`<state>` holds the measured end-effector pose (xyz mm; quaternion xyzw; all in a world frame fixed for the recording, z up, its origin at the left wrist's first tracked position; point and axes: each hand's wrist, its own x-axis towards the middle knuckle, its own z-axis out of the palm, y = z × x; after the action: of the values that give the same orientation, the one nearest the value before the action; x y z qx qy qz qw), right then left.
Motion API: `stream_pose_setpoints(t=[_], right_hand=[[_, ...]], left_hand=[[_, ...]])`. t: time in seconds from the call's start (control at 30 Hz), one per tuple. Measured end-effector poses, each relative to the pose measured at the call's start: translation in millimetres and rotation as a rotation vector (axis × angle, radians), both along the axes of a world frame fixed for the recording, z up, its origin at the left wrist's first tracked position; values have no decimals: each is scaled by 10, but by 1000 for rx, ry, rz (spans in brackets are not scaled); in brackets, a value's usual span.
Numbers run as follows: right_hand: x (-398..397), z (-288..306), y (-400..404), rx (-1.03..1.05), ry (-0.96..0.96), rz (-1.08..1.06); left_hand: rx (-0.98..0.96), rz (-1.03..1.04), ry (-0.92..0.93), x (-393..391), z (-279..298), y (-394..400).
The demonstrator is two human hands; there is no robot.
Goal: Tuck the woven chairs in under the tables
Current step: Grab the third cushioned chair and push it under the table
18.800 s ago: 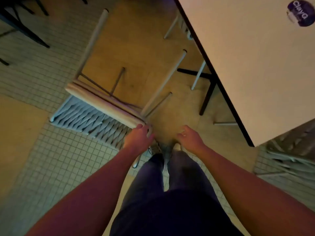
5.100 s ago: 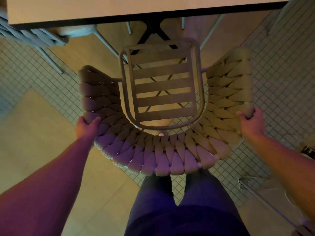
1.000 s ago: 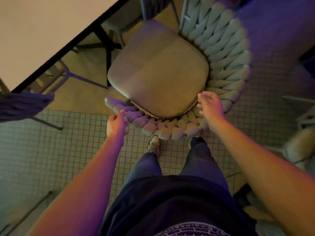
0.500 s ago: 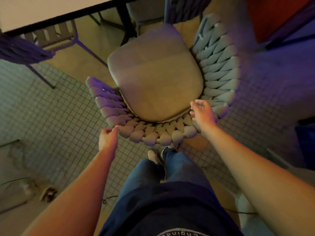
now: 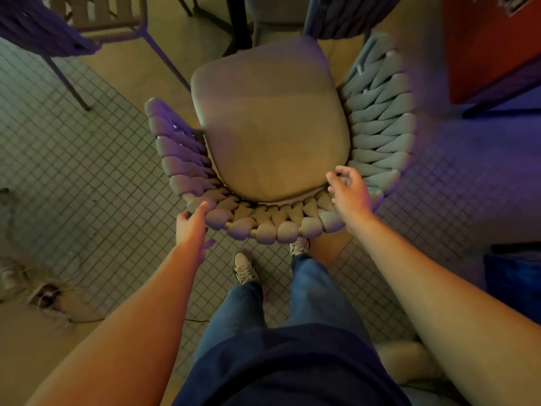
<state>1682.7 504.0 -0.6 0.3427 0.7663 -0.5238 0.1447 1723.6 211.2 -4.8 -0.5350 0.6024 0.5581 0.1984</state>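
A woven chair (image 5: 380, 112) with a thick braided backrest and a padded seat cushion (image 5: 269, 124) stands upright right in front of me, its front facing a dark table leg (image 5: 238, 24). My left hand (image 5: 191, 224) lies against the left rear of the woven backrest, fingers stretched out, gripping nothing. Over the right rear of the backrest sits my right hand (image 5: 348, 191), fingers loosely curled and apart above the weave. The tabletop is out of frame.
A second woven chair (image 5: 38, 27) with a slatted seat stands at the upper left. Another chair (image 5: 336, 13) sits beyond the cushion at the top. An orange surface (image 5: 491, 39) fills the upper right. Small-tiled floor (image 5: 87, 186) surrounds me; my feet (image 5: 243, 268) are just behind the chair.
The chair sits closer to centre and squarer to me than a second ago. My left hand has risen to touch the backrest; my right hand has opened slightly over the weave.
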Motion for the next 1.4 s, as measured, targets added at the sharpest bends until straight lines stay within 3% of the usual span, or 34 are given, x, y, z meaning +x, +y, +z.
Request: stream_pose_setpoints(t=[0.27, 0.43, 0.53, 0.6, 0.7, 0.8, 1.07, 1.4], right_hand=[[-262, -87, 385, 2, -65, 86], [-310, 42, 798, 205, 189, -185], [-391, 80, 1144, 241, 203, -363], [-407, 44, 1311, 198, 103, -429], [-354, -55, 1399, -115, -152, -472], [-340, -99, 1265, -289, -204, -453], [-314, -160, 1034, -216, -184, -535], [-124, -207, 406, -251, -162, -599]], left_hand=[[78, 383, 41, -29, -118, 347], [113, 433, 46, -12, -157, 312], [152, 420, 32, 6, -142, 289], [187, 417, 38, 42, -135, 286], [237, 413, 20, 88, -144, 321], [261, 407, 6, 101, -155, 421], [218, 449, 55, 108, -144, 430], [146, 346, 29, -93, -163, -257]])
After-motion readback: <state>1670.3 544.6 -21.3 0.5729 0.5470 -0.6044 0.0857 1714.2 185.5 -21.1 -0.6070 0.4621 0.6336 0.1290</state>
